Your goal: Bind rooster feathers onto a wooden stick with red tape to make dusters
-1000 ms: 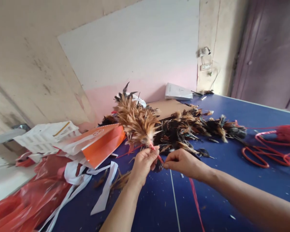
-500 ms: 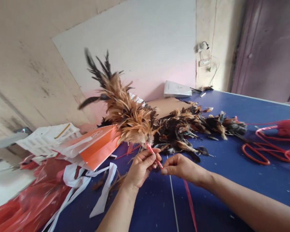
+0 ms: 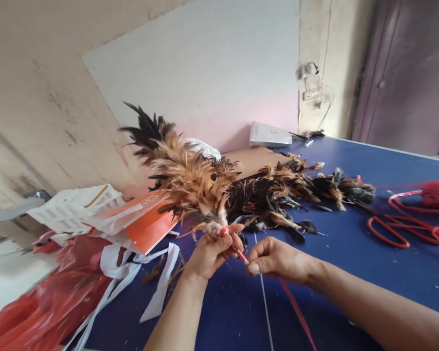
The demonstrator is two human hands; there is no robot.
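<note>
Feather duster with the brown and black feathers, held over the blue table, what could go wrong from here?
1. The left hand pinches only the thin red stem below the brown and black feather duster; the heavy head might twist loose.
2. The red plastic strip at the right hand hangs slack and could slip.
3. Sweeping feathers may knock the orange paper bag.

Pretty soft, even daylight here, no harsh shadows and no real glare on the blue table (image 3: pixel 369 273). The wide lens bends everything, walls lean hard toward 10 and 2 o'clock. The feather bundle (image 3: pixel 185 170) is smeared with motion blur, and the red plastic (image 3: pixel 32 307) at 8 o'clock looks mushy too.
</note>
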